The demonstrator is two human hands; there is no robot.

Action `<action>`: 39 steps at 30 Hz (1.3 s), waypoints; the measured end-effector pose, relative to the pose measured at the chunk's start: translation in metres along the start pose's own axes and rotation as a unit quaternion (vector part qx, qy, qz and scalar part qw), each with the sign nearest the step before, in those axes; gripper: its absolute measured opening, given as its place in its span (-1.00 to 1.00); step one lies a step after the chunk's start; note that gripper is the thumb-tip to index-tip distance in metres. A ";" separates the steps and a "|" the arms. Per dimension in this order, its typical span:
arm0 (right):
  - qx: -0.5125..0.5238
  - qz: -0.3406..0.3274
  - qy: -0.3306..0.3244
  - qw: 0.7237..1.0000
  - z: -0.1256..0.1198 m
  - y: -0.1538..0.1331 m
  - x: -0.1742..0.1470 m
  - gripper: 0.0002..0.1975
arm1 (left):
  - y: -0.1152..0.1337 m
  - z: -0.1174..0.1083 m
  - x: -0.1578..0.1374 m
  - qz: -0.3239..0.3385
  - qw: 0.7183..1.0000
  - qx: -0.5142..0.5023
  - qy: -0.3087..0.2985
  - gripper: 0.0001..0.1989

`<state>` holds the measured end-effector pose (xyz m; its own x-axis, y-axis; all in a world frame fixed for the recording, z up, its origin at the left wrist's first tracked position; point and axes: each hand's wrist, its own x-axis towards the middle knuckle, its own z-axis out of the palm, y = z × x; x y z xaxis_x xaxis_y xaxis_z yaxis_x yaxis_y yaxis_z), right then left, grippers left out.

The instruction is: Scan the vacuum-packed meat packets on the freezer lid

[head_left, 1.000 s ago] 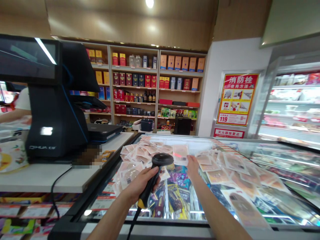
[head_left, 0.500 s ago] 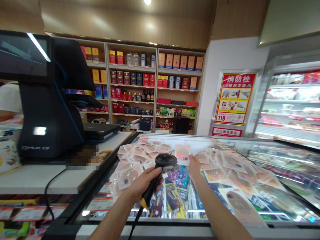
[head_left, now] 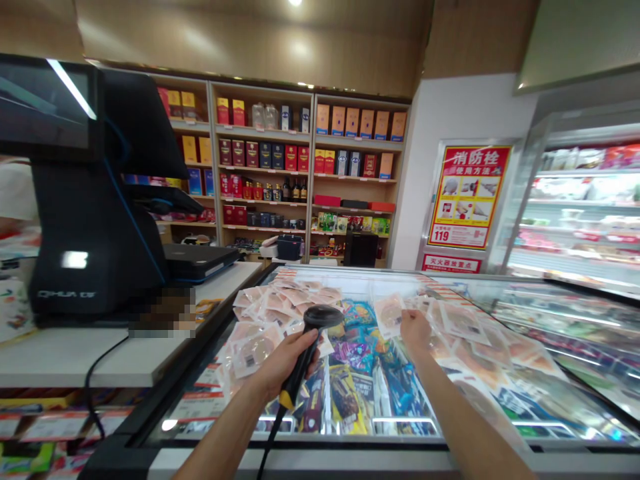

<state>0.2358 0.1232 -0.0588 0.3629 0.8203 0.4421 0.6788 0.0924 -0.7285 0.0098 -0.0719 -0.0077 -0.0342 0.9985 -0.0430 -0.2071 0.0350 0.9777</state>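
Observation:
My left hand (head_left: 286, 360) is wrapped round the handle of a black barcode scanner (head_left: 301, 360), whose head points away to the right and whose cable runs down toward me. My right hand (head_left: 416, 329) pinches the edge of a flat, clear packet (head_left: 389, 316) with a round, pale shape inside. Both hands are above the glass top of a chest freezer (head_left: 320, 459). More such packets lie spread on the glass in a left pile (head_left: 280, 303) and a right pile (head_left: 465, 323). Colourful wrapped goods (head_left: 355, 393) show through the glass between them.
A black checkout terminal (head_left: 95, 227) stands on a white counter (head_left: 125, 357) at the left, with a cable hanging over its edge. Shelves of boxed goods (head_left: 265, 160) line the back wall. A refrigerated display (head_left: 580, 207) is at the right.
My right hand has moved right with the packet, away from the scanner and over the right pile. The red light on the packet is gone. My left hand has shifted slightly left.

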 end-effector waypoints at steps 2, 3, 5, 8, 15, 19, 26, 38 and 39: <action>-0.055 0.008 0.005 0.998 -0.009 0.008 0.000 -0.69 | 0.000 -0.001 -0.001 -0.003 1.000 0.002 0.006 -0.72; -0.065 0.012 0.004 0.998 -0.013 0.011 -0.002 -0.70 | 0.000 -0.001 -0.002 -0.005 1.000 0.003 0.007 -0.71; -0.092 -0.003 -0.002 0.996 -0.019 0.016 -0.006 -0.70 | 0.001 -0.002 -0.003 -0.006 1.000 0.002 0.007 -0.71; -0.154 -0.037 -0.009 0.987 -0.023 0.022 -0.011 -0.70 | 0.001 -0.006 -0.005 0.002 1.000 0.004 0.006 -0.70; -0.208 -0.075 0.024 0.975 -0.020 0.012 -0.022 -0.71 | -0.001 -0.025 -0.011 0.014 1.000 0.004 0.020 -0.70; -0.156 -0.122 -0.061 0.978 -0.003 -0.025 -0.046 -0.69 | 0.002 -0.032 -0.018 0.014 0.999 0.013 0.041 -0.69; -0.159 -0.227 -0.240 0.930 0.035 -0.093 -0.113 -0.52 | 0.007 -0.046 -0.031 0.017 0.998 0.008 0.056 -0.71; -0.109 -0.188 -0.308 0.926 0.047 -0.104 -0.131 -0.06 | 0.005 -0.058 -0.037 0.018 0.998 -0.008 0.067 -0.71; -0.085 -0.186 -0.313 0.928 0.047 -0.101 -0.129 -0.06 | 0.006 -0.057 -0.037 0.019 0.998 -0.008 0.064 -0.72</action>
<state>0.0905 0.0345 -0.0670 -0.3224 0.9211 0.2182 0.7923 0.3887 -0.4702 -0.0458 -0.1114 -0.0123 -0.1668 0.9855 -0.0324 -0.2184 -0.0049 0.9759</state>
